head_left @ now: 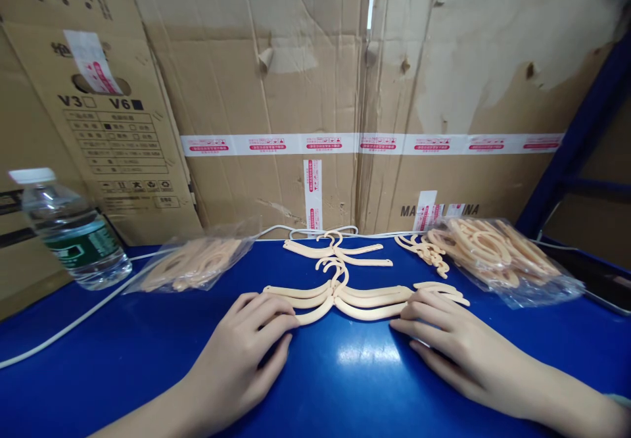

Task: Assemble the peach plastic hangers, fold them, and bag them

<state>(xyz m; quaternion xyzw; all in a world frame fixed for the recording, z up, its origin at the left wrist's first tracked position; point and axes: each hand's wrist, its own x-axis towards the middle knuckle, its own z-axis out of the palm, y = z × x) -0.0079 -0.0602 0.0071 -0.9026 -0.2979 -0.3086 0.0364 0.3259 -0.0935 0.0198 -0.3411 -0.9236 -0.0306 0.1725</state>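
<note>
A small pile of beige hangers (345, 296) was laid flat near the middle of a blue table (345, 385). The left hand (241, 352) and the right hand (453, 339) were rested palm-down at its two ends — each grip was loosely spread, fingertips (283, 323) touching the hanger tips, nothing pinched. Behind, a left bag (190, 264) and a right bag (513, 260) of hangers were seen, and a water bottle (69, 231) far left, before cardboard boxes (276, 96).

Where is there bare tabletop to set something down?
Free: the blue table between the left hand and right hand, in front of the stacked hangers; also the front-left stretch between the white cable and the left hand. Crowded: the back row along the cardboard, with water bottle, left bag, loose hangers and right bag side by side.
</note>
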